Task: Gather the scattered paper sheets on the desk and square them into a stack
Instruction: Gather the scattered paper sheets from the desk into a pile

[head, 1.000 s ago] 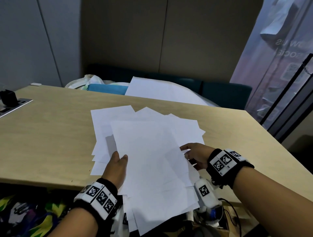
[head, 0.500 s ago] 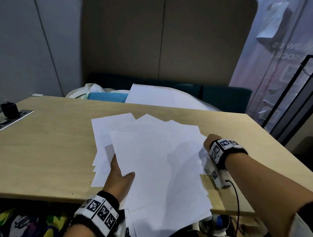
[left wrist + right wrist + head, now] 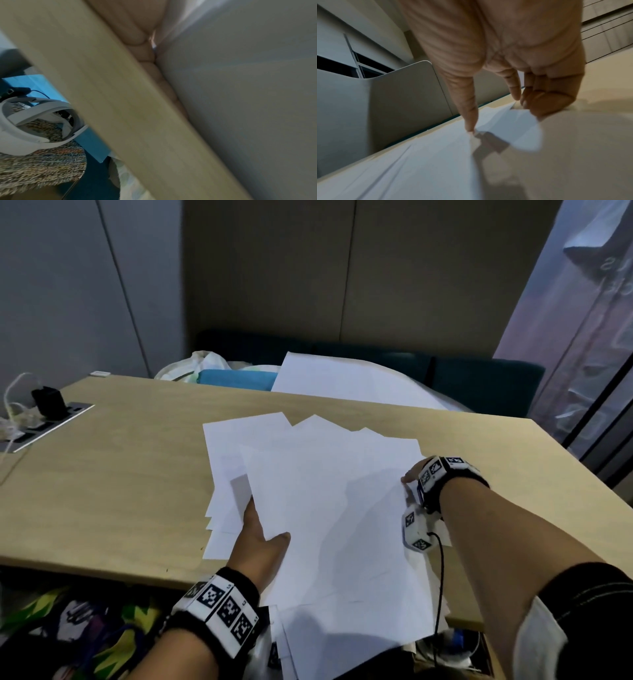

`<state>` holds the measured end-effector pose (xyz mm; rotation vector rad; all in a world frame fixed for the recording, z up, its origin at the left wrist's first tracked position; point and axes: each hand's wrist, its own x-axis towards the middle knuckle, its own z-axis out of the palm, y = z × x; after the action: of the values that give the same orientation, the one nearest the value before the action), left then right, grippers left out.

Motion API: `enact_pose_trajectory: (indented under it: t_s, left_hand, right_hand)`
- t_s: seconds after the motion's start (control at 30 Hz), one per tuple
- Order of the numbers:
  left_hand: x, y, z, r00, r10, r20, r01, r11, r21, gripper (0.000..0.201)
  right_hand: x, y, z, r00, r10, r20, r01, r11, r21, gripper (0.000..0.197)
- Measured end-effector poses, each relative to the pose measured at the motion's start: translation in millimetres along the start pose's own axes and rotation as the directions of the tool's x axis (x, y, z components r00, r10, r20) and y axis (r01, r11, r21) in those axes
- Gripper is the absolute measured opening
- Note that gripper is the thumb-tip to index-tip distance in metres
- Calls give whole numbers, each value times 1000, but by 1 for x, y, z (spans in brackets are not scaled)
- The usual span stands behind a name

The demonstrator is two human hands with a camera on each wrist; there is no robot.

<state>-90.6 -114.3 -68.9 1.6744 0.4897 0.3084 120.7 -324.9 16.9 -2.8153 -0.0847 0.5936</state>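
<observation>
Several white paper sheets (image 3: 329, 508) lie fanned on the wooden desk (image 3: 120, 491), their near ends hanging over its front edge. My left hand (image 3: 267, 529) holds the pile's left side, thumb on top and the other fingers hidden underneath; in the left wrist view those fingers (image 3: 147, 54) lie between the desk edge (image 3: 120, 108) and the sheets (image 3: 240, 108). My right hand (image 3: 412, 474) is at the pile's right edge. In the right wrist view my right hand (image 3: 498, 115) presses its thumb down and curls its fingers (image 3: 539, 102) round a lifted paper corner (image 3: 518, 129).
A socket panel with a black plug (image 3: 49, 404) and a white cable sits at the desk's left end. Behind the far edge are a large white sheet (image 3: 342, 381), a blue item (image 3: 236, 378) and a teal bench (image 3: 486, 386). A white headset (image 3: 34, 121) lies under the desk.
My right hand has moved away from me along the pile's right edge to a farther corner. The left hand has slid a little farther in along the left side of the pile.
</observation>
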Motion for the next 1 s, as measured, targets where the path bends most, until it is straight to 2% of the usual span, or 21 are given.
enact_pose_trajectory:
  t_s: [0.1,0.2,0.27,0.3,0.37,0.47,0.53,0.63,0.7,0.77,0.9,1.0]
  left_hand:
    - [0,1,1,1000,-7,6,7,1000,-8,73]
    - [1,1,2,1000,-18,-2,18,1000,-12,71]
    - [1,0,2,1000,-22,-10,22,1000,-11,72]
    - [1,0,2,1000,-20,-11,20,1000,-6,73]
    - [1,-1,1,1000,-17,-7,17,1000,-7,73]
    - [1,-2,0,1000,-15,-4,15,1000,-13,73]
    - [2,-4,0,1000,-13,-6,13,1000,-7,73]
    - [3,-3,0,1000,-16,-5,16,1000,0,71]
    - [3,-3,0,1000,-19,-9,19,1000,7,73]
    - [3,-4,0,999,-25,-20,25,1000,9,77]
    - [-2,3,1,999,-30,-32,29,1000,-2,94]
    - [-2,1,0,1000,21,12,-21,1000,12,88]
  right_hand:
    - [6,-1,0,999,34,-8,-31,972,232,50]
    - [16,5,8,996,45,-72,-33,987,157,57]
    - [25,10,12,988,-24,-153,48,987,156,68]
    - [25,9,9,986,6,-166,36,967,250,70]
    - [19,5,-2,988,62,-142,24,843,538,59]
    - [20,7,-15,948,130,-292,88,773,629,38]
    - [19,10,-26,891,163,-424,155,769,620,29]
    - [6,13,-48,798,111,-592,270,813,516,28]
    - [-1,16,-64,728,80,-681,297,859,418,26]
    - [-12,16,-80,651,71,-756,291,896,335,25]
    - [-35,14,-108,508,40,-861,343,907,244,27]
    - [-58,8,-126,391,38,-920,395,895,205,27]
